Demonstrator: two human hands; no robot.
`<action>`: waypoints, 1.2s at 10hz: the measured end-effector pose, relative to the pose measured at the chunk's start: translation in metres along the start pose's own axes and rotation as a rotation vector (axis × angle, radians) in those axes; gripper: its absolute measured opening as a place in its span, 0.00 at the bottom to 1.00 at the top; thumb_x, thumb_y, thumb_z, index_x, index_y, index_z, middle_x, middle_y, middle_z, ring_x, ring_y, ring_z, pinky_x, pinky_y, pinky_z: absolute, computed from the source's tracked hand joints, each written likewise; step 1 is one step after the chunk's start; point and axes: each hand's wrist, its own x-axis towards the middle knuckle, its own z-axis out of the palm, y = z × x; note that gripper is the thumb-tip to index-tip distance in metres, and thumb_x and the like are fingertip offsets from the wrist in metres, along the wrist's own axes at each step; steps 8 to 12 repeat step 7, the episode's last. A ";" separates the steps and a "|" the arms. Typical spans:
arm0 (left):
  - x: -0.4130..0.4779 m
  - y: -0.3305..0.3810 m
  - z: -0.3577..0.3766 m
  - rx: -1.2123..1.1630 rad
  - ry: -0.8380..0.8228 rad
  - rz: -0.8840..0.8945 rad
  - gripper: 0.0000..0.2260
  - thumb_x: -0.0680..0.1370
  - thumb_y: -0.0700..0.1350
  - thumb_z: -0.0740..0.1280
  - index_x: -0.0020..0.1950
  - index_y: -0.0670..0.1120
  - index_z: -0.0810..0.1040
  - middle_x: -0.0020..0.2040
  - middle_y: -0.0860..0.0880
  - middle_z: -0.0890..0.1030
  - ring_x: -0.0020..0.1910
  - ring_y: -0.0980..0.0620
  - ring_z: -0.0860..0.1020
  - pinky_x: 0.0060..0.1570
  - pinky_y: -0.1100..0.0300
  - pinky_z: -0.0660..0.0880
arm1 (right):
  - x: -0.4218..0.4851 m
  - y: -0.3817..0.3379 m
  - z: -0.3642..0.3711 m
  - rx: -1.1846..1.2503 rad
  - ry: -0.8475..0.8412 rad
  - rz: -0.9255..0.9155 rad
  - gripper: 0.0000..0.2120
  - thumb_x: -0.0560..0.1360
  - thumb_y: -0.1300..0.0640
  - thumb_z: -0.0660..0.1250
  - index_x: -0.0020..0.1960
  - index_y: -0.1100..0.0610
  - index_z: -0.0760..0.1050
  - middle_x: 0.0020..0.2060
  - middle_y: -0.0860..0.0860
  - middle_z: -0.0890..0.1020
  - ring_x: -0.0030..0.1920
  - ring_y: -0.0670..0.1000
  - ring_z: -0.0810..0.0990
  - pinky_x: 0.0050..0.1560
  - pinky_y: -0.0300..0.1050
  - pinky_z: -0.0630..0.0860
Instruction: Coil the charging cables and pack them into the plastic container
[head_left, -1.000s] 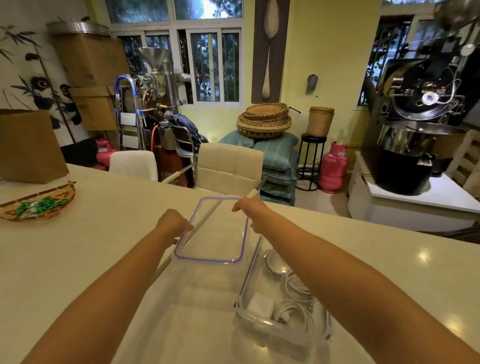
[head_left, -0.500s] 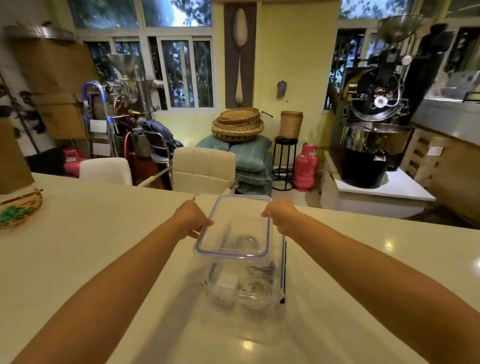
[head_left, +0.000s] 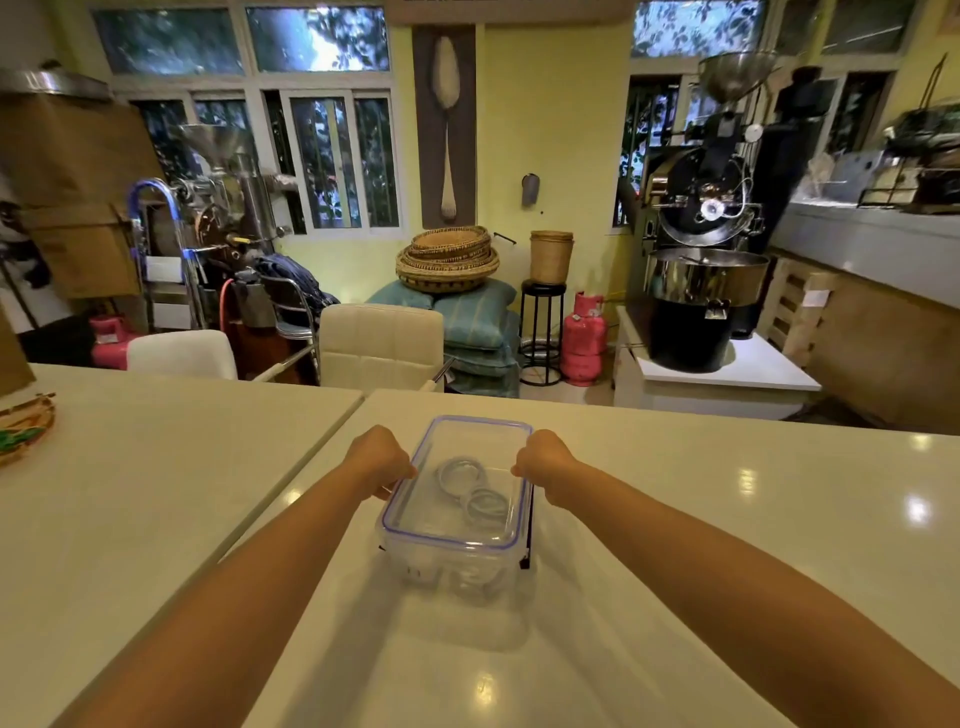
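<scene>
Cables (head_left: 474, 489) lie coiled in the box (head_left: 448, 572) near the tabletop's far edge, with the left hand (head_left: 382, 460) and right hand (head_left: 545, 460) both gripping the lid (head_left: 470, 434): closing looks underway, and the side latches likely need snapping down next.

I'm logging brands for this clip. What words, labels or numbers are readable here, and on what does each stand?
No text can be read.
On the plastic container: no print visible.
On the pink gas cylinder: any marking is too blurred to read.
On the white tag on the wooden pallet: too small to read.
On the round dial of the roaster: too small to read.
</scene>
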 end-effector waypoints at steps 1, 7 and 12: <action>0.000 0.000 0.001 0.007 0.007 -0.002 0.12 0.73 0.37 0.69 0.32 0.39 0.70 0.32 0.43 0.73 0.41 0.43 0.76 0.43 0.52 0.78 | 0.000 0.003 -0.001 -0.083 -0.034 -0.015 0.07 0.78 0.67 0.57 0.40 0.64 0.68 0.31 0.52 0.65 0.46 0.53 0.69 0.46 0.40 0.65; 0.008 -0.011 0.005 0.346 -0.010 0.140 0.11 0.76 0.47 0.64 0.37 0.42 0.72 0.38 0.46 0.77 0.44 0.46 0.74 0.36 0.60 0.68 | -0.002 0.009 -0.006 -0.352 -0.044 -0.152 0.16 0.77 0.63 0.58 0.63 0.67 0.69 0.60 0.60 0.75 0.56 0.56 0.75 0.53 0.48 0.72; 0.008 -0.011 0.005 0.346 -0.010 0.140 0.11 0.76 0.47 0.64 0.37 0.42 0.72 0.38 0.46 0.77 0.44 0.46 0.74 0.36 0.60 0.68 | -0.002 0.009 -0.006 -0.352 -0.044 -0.152 0.16 0.77 0.63 0.58 0.63 0.67 0.69 0.60 0.60 0.75 0.56 0.56 0.75 0.53 0.48 0.72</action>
